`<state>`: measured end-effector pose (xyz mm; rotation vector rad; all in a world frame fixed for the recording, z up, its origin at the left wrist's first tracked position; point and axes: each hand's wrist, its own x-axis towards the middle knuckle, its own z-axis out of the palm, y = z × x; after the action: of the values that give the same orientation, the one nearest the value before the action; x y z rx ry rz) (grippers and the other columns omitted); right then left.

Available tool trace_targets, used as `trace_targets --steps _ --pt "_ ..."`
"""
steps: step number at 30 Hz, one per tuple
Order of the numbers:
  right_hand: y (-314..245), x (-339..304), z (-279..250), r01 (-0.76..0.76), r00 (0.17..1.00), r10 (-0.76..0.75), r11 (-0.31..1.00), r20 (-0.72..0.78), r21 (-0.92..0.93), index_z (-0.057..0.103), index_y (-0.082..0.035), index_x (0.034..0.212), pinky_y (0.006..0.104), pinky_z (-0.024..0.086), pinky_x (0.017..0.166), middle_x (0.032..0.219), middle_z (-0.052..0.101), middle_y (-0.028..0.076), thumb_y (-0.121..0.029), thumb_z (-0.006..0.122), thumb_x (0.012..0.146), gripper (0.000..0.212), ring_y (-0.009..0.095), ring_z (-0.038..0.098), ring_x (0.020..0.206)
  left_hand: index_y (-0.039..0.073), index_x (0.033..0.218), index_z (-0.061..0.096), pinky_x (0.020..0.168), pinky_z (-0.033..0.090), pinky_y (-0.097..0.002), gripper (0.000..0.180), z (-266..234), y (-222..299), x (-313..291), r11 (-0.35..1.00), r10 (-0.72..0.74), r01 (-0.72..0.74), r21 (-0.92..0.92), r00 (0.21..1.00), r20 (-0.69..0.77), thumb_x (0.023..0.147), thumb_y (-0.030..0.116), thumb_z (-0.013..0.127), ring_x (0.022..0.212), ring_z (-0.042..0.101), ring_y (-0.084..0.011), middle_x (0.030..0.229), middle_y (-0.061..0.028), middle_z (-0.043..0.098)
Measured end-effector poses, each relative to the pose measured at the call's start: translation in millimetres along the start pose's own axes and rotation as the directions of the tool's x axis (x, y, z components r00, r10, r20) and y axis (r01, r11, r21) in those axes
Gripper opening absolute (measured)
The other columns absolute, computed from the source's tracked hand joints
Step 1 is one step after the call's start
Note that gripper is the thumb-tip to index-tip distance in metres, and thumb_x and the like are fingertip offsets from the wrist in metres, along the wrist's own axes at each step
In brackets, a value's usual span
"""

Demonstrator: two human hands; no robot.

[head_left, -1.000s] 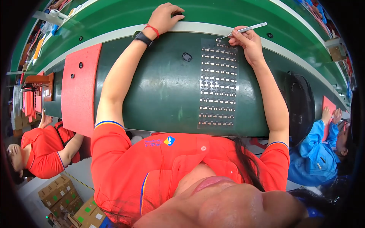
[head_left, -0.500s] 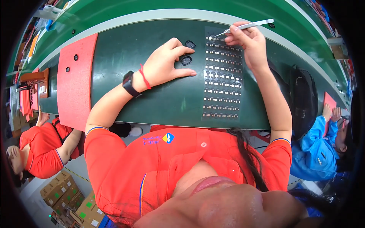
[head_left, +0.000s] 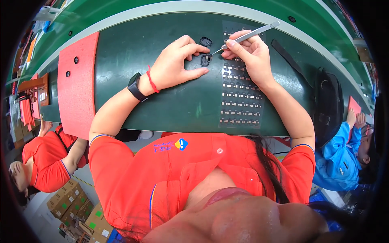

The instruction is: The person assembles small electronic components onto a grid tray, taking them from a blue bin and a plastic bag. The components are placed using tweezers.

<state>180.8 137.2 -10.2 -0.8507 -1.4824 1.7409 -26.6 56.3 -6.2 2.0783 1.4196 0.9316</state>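
Note:
My right hand [head_left: 253,58] grips silver tweezers [head_left: 259,31], their tip angled down left to a small black oval casing part [head_left: 204,61]. A little piece, too small to name, shows at the casing's upper right edge by the tip. Around this casing my left hand [head_left: 180,60] rests on the table, index finger and thumb spread apart above and below it. Just beyond the index fingertip lies a second black oval casing part [head_left: 206,41]. Under and beside my right hand is a clear sheet [head_left: 242,109] carrying rows of tiny dark and pale pieces.
A pink foam mat [head_left: 77,93] with two small black parts covers the green table's [head_left: 162,113] left end. To the right lie a black strap [head_left: 289,58] and a black bag [head_left: 326,105]. A person in red sits left, another in blue right.
My right hand has brought the tweezers from the sheet's top rows down and left to the nearer casing. That casing now shows a small piece at its edge. My left hand stays beside it.

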Motion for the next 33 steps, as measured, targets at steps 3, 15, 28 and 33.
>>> trace_targets --steps 3,15,28,33 --pt "0.7 -0.9 0.4 0.024 1.0 -0.024 1.0 0.011 0.003 0.052 0.002 0.104 0.0275 0.053 0.069 0.088 0.064 0.013 -0.012 0.062 0.088 0.023 0.019 0.065 0.077 0.01 0.099 0.066 0.064 0.047 -0.0276 0.032 0.5 -1.9 -0.6 0.999 -0.043 0.044 -0.023 0.999 0.018 0.069 0.015 0.074 0.068 0.052 -0.0152 0.083 -0.0044 0.051" --pt "-2.8 2.3 -4.3 0.024 0.999 -0.021 0.997 -0.042 0.073 0.053 0.003 0.104 0.0287 0.054 0.068 0.087 0.064 0.014 -0.012 0.062 0.087 0.024 0.019 0.066 0.075 0.008 0.098 0.066 0.063 0.047 -0.0257 0.031 0.3 -0.6 0.8 1.0 -0.021 0.021 0.0 0.999 -0.033 0.069 0.013 0.074 0.067 0.053 -0.0136 0.081 -0.0039 0.055" --pt "-2.5 1.9 -5.6 0.014 0.998 -0.008 0.995 -0.057 0.099 0.053 0.003 0.103 0.0281 0.054 0.067 0.085 0.063 0.013 -0.011 0.062 0.087 0.024 0.018 0.066 0.073 0.003 0.102 0.066 0.064 0.049 -0.0192 0.031 -26.9 -12.4 9.0 0.898 -0.366 0.348 -0.268 0.93 -0.019 0.072 0.004 0.07 0.069 0.06 -0.0047 0.085 -0.0036 0.066" --pt "-2.0 3.2 -6.3 0.01 0.999 -0.005 0.995 -0.053 0.101 0.054 0.003 0.102 0.028 0.054 0.067 0.086 0.063 0.013 -0.012 0.063 0.086 0.024 0.018 0.066 0.073 0.007 0.101 0.068 0.064 0.048 -0.0217 0.03 -33.0 -10.0 7.6 0.97 -0.243 0.242 0.033 0.97 0.009 0.072 0.007 0.07 0.068 0.061 -0.0088 0.088 -0.0053 0.06"
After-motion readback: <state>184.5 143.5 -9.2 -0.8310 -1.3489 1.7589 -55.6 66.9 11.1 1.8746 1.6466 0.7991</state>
